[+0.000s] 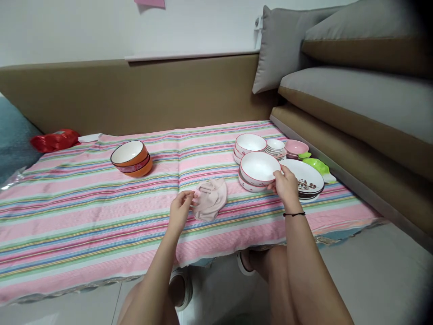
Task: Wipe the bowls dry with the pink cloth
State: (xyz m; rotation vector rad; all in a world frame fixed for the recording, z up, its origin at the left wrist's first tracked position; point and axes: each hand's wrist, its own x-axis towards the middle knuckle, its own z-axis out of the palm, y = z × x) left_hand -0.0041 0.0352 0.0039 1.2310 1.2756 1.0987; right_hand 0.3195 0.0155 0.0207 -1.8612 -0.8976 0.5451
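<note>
My right hand [283, 184] grips the rim of a white bowl [260, 167] with a red edge, tilted slightly over another white bowl [248, 184] below it. My left hand [181, 206] has its fingers loosely bent and apart, at the left edge of a crumpled pale pink cloth [212, 198]; whether the fingertips touch it I cannot tell. Behind the held bowl stand stacked white bowls [250, 143] with red rims. Just right of my right hand lies a stack of dark-rimmed white plates [306, 174] with a brown pattern.
Orange and red bowls [130, 155] stand stacked to the left. Small white dishes [275, 145], a pink bowl [297, 147] and a green dish [316, 166] are at the right. A red package [56, 140] lies far left. Cushions [358, 95] border the striped cloth [101, 216].
</note>
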